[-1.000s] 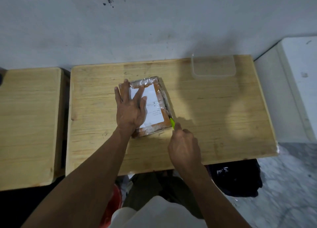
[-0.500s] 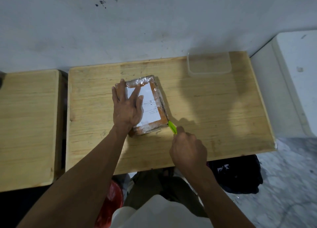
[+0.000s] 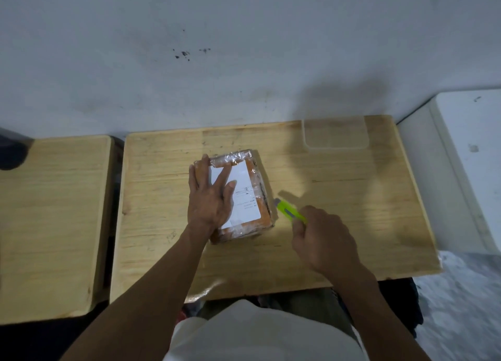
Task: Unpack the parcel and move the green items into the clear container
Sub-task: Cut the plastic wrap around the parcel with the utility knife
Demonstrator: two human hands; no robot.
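Orange taped parcel lies flat, long axis toward the wall; left hand presses it, fingers straight. Right hand grips a green cutter, tip pointing at the parcel.

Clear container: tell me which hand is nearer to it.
Right. The right hand grips the green cutter, in front of the clear container; the left hand lies flat on the parcel, farther left.

A big white wall fills the top of the picture, with a few small dark spots near the middle. Below it stands a light wooden table. A second wooden table sits at the left. A white cabinet is at the right. Grey speckled floor shows at the lower right.
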